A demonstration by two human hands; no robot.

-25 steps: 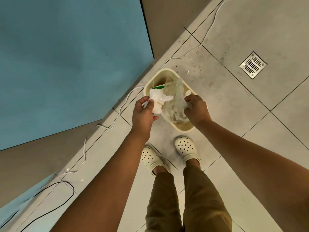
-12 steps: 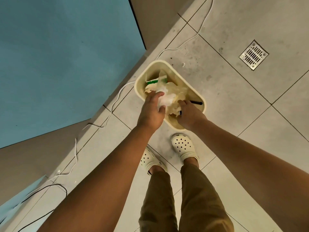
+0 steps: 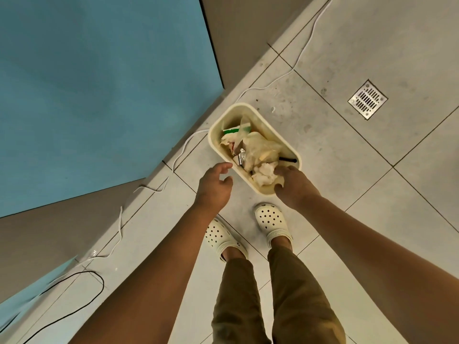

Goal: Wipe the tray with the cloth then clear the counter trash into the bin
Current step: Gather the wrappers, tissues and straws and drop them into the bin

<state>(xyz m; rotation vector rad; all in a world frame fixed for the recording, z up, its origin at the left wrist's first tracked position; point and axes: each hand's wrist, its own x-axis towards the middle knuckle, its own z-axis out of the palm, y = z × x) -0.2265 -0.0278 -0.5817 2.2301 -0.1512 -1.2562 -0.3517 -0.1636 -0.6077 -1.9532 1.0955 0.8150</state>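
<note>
Now your left hand (image 3: 214, 186) hangs just left of the bin (image 3: 263, 120) at frame centre, fingers loosely curled around nothing. Your right hand (image 3: 294, 186) sits over the bin's near corner, fingers relaxed beside the crumpled white paper (image 3: 264, 173). That paper and a translucent bag (image 3: 260, 147) lie inside the bin.

You're standing on pale grey floor tiles (image 3: 372, 182), a steel floor drain (image 3: 367, 99) off right. A blue panel (image 3: 99, 95) fills the left, with a white cable (image 3: 305, 45) trailing along its base.
</note>
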